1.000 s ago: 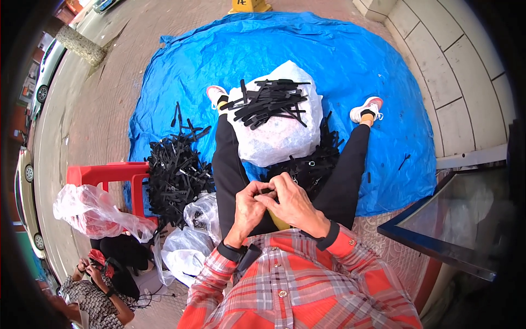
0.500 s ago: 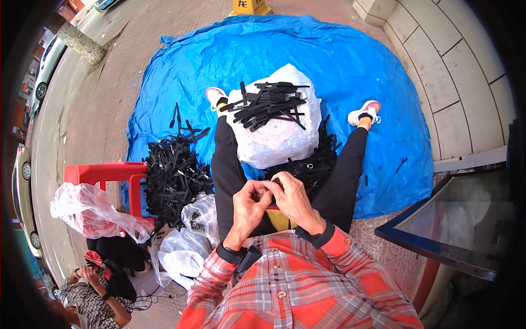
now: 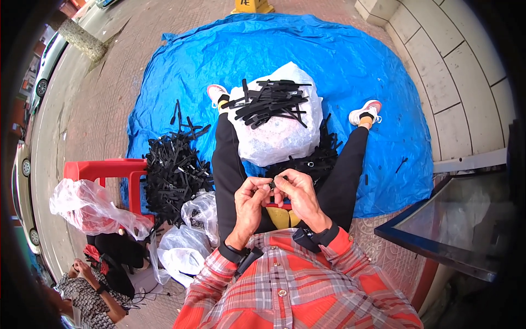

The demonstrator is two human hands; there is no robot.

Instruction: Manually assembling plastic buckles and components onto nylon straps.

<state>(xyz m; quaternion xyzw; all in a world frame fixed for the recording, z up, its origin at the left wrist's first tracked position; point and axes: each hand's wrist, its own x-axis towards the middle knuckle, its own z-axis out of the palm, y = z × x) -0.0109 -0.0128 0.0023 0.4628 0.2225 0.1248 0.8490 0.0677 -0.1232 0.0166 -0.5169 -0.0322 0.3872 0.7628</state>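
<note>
In front of my lap, my left hand and my right hand pinch a small black piece between their fingertips. It is mostly covered by the fingers; whether it is a buckle or the end of a strap I cannot tell. Just beyond my hands stands a stuffed white plastic bag, with a bundle of black straps lying across its top. More loose black straps lie between my legs, partly hidden by the bag and my hands.
A big heap of black straps lies left of my leg on a blue tarp. Beside it are a red plastic stool and clear plastic bags. Another person sits at lower left. A dark-framed glass panel stands right.
My fingertips have parted a little, the right hand shifting slightly right. The small black piece between them now shows more plainly.
</note>
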